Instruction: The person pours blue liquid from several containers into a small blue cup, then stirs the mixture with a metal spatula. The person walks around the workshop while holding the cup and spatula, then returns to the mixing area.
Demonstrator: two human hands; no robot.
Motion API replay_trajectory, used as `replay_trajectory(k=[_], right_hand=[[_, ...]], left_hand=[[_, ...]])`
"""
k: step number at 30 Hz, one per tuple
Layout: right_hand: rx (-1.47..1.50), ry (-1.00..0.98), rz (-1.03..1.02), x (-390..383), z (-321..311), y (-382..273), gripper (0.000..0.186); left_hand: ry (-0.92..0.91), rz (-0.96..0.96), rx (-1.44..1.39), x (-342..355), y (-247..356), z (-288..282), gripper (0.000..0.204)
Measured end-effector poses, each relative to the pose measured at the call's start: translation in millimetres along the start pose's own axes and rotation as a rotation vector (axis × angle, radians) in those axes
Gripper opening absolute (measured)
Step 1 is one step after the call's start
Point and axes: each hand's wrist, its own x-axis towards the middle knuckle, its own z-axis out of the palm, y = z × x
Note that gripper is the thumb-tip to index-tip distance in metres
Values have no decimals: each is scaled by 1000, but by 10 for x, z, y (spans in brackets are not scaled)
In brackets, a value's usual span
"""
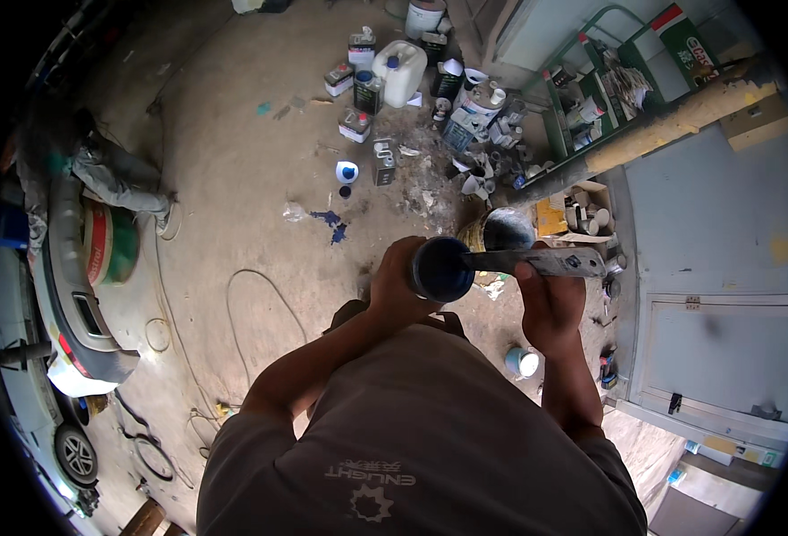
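My left hand [392, 279] is wrapped round a cup of dark blue paint [444, 271], held up in front of my chest with its mouth toward me. In my right hand [552, 308] is a flat, paint-stained mixing stick [550, 262], pinched between thumb and fingers. The stick lies roughly level, and its far end reaches over the cup's right rim into the opening. Whether the tip touches the paint is too dark to tell. Just beyond the stick stands a paint-crusted bucket [507, 230].
Ahead on the floor stand a white jerrycan [401, 75] and several metal cans [355, 124], near blue paint spills [331, 223]. A cardboard box [582, 213] and green rack [591, 89] are at right. At left are a car bumper [77, 286], a hose [264, 275] and another person's legs [121, 174].
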Motion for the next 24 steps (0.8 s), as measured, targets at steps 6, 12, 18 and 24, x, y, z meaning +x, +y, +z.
replay_trajectory(k=[6,12,18,24], right_hand=[[69,33,30,766,264,276,12],[3,73,136,1660,487,787,6],[185,-33,241,2670,669,1405,5],[168,-76,163,3761,775,2036,8]], left_hand=[[-73,-105,-16,1043,-147,-142,91],[-58,1,-28,2039,-677,-112,91],[-91,-6,-42,3110,-1165,-49,90],[-183,35,88,4367,-1347,-123,90]])
